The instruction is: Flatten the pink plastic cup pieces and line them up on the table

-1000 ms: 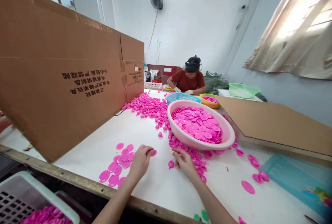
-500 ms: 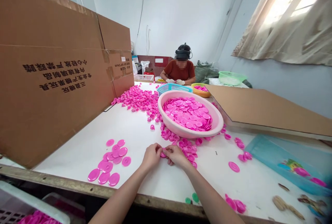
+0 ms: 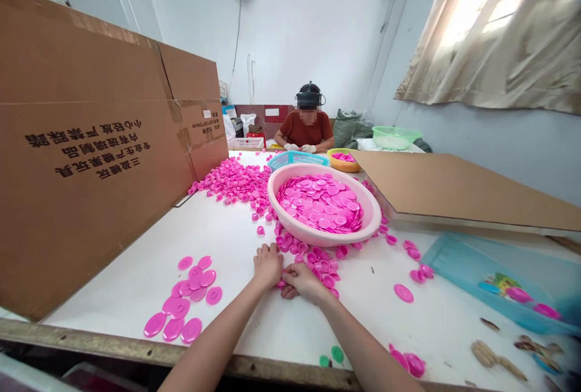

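Between my two hands, low over the white table (image 3: 236, 313), is a small pink plastic piece (image 3: 281, 282), mostly covered by fingers. My left hand (image 3: 267, 266) is closed at its left side, knuckles up and fingers bent. From the right, my right hand (image 3: 302, 281) pinches the same piece between thumb and fingers. Just beyond my right hand lie loose pink cup-shaped pieces (image 3: 323, 264). Behind them stands a pale pink basin (image 3: 372, 225) heaped with flat pink discs (image 3: 318, 198). A group of pink discs (image 3: 180, 307) lies to the left of my left arm.
A tall cardboard box (image 3: 91, 216) walls off the left side. At right are a cardboard sheet (image 3: 454, 189), a blue tray (image 3: 454, 259) and peanut shells (image 3: 488, 356). Green discs (image 3: 337, 354) lie near the front edge. A gloved co-worker (image 3: 307, 129) sits opposite, behind a blue basket (image 3: 299, 159).
My left hand has turned, its fingers now pointing forward with the knuckles up, while my right hand keeps its pinch. The whole view has shifted slightly.
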{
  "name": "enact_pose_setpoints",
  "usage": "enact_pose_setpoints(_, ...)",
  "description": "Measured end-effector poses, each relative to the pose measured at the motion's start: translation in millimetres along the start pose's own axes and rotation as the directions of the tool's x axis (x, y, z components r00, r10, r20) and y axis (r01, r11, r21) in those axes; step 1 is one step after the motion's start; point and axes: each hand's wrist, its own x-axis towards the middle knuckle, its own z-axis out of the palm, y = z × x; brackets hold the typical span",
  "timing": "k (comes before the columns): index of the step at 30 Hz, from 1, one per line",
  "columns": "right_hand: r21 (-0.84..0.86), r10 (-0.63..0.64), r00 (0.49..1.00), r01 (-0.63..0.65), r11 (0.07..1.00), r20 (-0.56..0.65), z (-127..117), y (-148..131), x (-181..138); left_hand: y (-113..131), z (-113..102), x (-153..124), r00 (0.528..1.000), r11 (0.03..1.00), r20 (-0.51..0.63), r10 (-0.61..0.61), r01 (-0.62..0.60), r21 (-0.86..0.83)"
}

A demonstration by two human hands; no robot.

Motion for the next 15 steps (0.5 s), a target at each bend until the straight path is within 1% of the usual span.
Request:
enact_pose_setpoints(2,-0.001,0.017,0.998,-0.017,1.000,0.059,-4,-2,-1,2,4,0,0.999,0.996,0.015,0.030,-0.032,0.087)
enact_pose_setpoints(4,-0.039,0.061,0.996,-0.058,0.998,0.071,-7,-4,-1,2,7,-2,0.997,0.988,0.025,0.079,-0.082,0.128)
enact_pose_setpoints(6,-0.094,0.106,0.994,-0.102,0.990,0.039,-10,-7,0,0,8,-4,0.994,0.988,0.054,0.094,-0.099,0.115)
enact_pose_setpoints(8,-0.136,0.141,0.990,-0.137,0.981,0.027,-12,-11,2,-2,8,-5,0.994,0.994,0.075,0.080,-0.085,0.068)
enact_pose_setpoints(11,-0.177,0.189,0.980,-0.176,0.968,0.057,-13,-17,4,-5,8,-6,0.998,0.999,0.042,0.054,-0.055,0.004)
enact_pose_setpoints(13,-0.210,0.183,0.982,-0.171,0.963,0.039,-11,-18,4,-5,8,-7,0.999,0.999,-0.011,0.048,-0.048,-0.010)
enact_pose_setpoints(15,-0.243,0.119,0.993,-0.120,0.963,-0.020,-9,-15,1,-1,6,-8,0.999,0.999,-0.014,0.045,-0.045,-0.013)
